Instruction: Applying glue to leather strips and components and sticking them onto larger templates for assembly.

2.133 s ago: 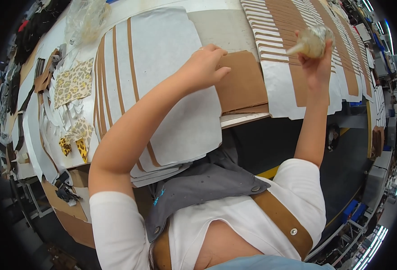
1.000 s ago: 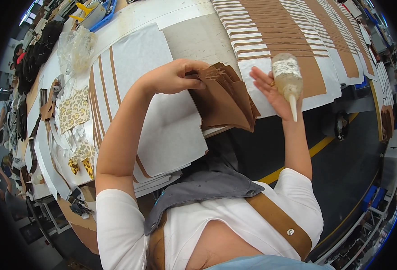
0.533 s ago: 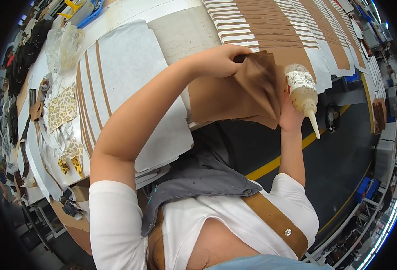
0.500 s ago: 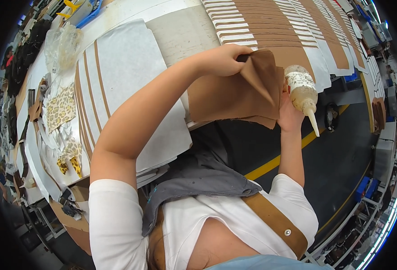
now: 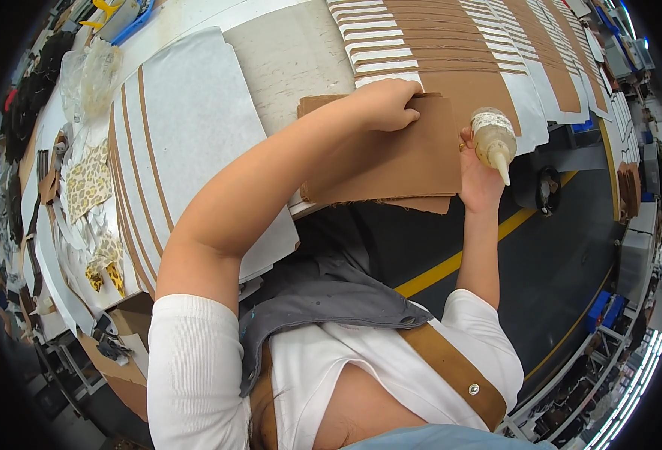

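A stack of brown fabric-like sheets (image 5: 421, 161) lies at the table's front edge, its near side overhanging. My left hand (image 5: 391, 105) rests on the stack's far part, fingers curled at the top sheet's edge; the fingertips are partly hidden. To the right of the stack, my right hand (image 5: 483, 180) is wrapped round a squeeze bottle (image 5: 493, 135) with a long pale nozzle, which tilts down toward me. The bottle looks cloudy and stained, with a worn white label.
White sheets with brown strips (image 5: 196, 97) lie to the left. Farther off, overlapping rows of brown-and-white pieces (image 5: 451, 45) cover the table. Leopard-print scraps (image 5: 87, 180) and a clear plastic bag (image 5: 94, 71) sit at far left. A yellow line (image 5: 451, 266) crosses the dark floor.
The brown sheet that my left hand held folded up now lies flat on the stack. My right hand has drawn clear of the sheets, and the bottle has shifted slightly left.
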{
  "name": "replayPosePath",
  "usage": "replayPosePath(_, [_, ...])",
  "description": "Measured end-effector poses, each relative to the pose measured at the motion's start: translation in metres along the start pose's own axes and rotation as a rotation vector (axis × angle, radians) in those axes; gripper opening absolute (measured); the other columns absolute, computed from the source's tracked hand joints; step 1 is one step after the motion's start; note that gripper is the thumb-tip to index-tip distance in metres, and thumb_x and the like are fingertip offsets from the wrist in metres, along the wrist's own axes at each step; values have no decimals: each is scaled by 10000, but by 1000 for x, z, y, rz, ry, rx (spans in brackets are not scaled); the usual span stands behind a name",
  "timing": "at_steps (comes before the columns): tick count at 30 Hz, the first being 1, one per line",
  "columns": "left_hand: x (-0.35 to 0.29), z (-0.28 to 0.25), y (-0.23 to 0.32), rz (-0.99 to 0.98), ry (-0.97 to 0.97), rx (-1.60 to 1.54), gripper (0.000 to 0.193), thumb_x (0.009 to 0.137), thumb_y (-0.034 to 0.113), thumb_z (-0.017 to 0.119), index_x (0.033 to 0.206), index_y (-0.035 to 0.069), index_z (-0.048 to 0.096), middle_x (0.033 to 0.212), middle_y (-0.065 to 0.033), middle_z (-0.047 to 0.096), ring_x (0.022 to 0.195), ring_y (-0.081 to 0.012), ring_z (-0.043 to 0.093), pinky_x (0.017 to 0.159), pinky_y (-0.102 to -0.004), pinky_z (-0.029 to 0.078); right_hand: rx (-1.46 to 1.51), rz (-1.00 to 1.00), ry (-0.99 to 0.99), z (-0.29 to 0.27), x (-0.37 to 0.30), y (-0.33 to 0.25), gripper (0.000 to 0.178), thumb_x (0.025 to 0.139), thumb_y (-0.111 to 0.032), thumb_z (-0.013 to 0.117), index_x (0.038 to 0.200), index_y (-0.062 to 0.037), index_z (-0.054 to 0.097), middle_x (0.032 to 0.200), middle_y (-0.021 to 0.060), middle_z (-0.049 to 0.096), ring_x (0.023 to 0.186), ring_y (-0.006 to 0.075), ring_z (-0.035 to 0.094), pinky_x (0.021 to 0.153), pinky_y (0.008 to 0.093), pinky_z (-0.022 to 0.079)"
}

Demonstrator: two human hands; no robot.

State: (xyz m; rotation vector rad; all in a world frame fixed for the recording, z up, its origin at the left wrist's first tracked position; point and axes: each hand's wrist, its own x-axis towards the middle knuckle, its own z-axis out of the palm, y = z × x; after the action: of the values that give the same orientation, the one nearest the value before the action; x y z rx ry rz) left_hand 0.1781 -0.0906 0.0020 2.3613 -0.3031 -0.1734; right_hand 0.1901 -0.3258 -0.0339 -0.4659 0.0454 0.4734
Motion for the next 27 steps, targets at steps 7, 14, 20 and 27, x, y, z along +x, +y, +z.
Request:
replayPosePath(7, [-49, -25, 0, -169, 72, 258, 569, 818, 418, 641, 1197, 18, 496, 1062, -217, 613, 991, -337, 594, 827, -388, 473, 3, 93, -48, 6, -6, -4, 546, 884, -526, 528, 1135, -43, 509, 1012, 149, 546, 968, 252, 493, 872, 357, 431])
replayPosePath(14, [-102, -36, -39, -456, 190, -198, 595, 816, 318, 680, 1274, 29, 433, 1029, -196, 618, 851, -247, 624, 709, -343, 498, -72, 84, 34, 13, -5, -3, 544, 879, -532, 530, 1151, -62, 505, 1018, 141, 549, 961, 252, 504, 881, 368, 441])
replayPosePath(20, [-129, -24, -19, -580, 220, -518, 728, 852, 190, 630, 1434, 113, 199, 1057, -178, 587, 812, -169, 604, 680, -289, 490, -140, 35, 24, 14, 0, -6, 507, 889, -511, 530, 1167, -88, 504, 1066, 113, 554, 986, 247, 521, 881, 368, 447])
replayPosePath(27, [-142, -18, -11, -534, 313, -557, 699, 878, 94, 567, 1442, 135, 157, 1027, -155, 577, 823, -175, 616, 701, -312, 496, -275, 7, 21, 24, 9, -2, 558, 880, -528, 530, 1231, -98, 463, 1174, 117, 513, 1118, 264, 480, 961, 389, 416])
